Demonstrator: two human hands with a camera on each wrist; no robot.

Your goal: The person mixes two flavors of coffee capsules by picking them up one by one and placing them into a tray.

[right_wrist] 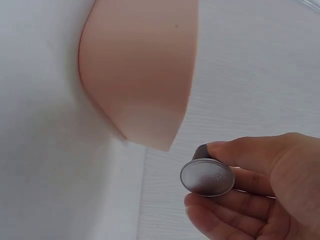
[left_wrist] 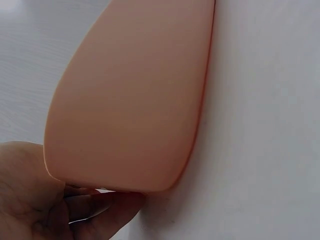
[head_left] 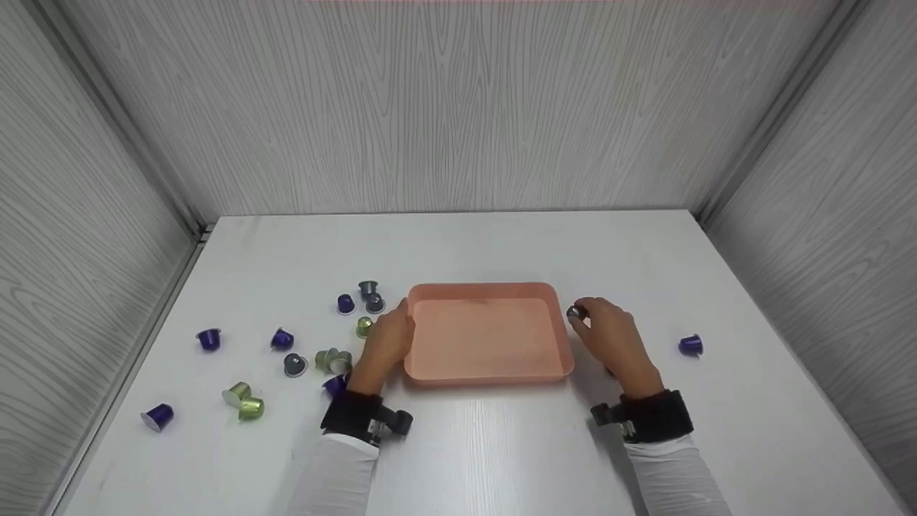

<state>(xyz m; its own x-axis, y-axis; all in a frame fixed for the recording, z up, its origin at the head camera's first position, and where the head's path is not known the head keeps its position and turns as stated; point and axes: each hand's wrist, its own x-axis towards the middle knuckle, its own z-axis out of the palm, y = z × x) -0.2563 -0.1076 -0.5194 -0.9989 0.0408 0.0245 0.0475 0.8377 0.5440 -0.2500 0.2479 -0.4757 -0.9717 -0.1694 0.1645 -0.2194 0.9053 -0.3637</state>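
Note:
A shallow pink tray (head_left: 490, 377) lies on the white table in the head view. My left hand (head_left: 387, 338) grips its left side; in the left wrist view, bent fingers (left_wrist: 107, 212) lie against the outer wall. Just right of the tray, my right hand (head_left: 609, 337) pinches a grey coffee capsule (head_left: 574, 312) between thumb and fingers. The right wrist view shows that capsule's round silver lid (right_wrist: 207, 177) facing the camera, apart from the tray wall (right_wrist: 140, 65). Part of another dark thing shows beneath my right wrist, mostly hidden.
Left of the tray lie several loose capsules: purple ones (head_left: 209, 339), grey ones (head_left: 294, 364) and green ones (head_left: 251, 408). A purple capsule (head_left: 690, 345) lies alone at the right. Grey wood-grain panels (head_left: 458, 107) wall the table at the back and both sides.

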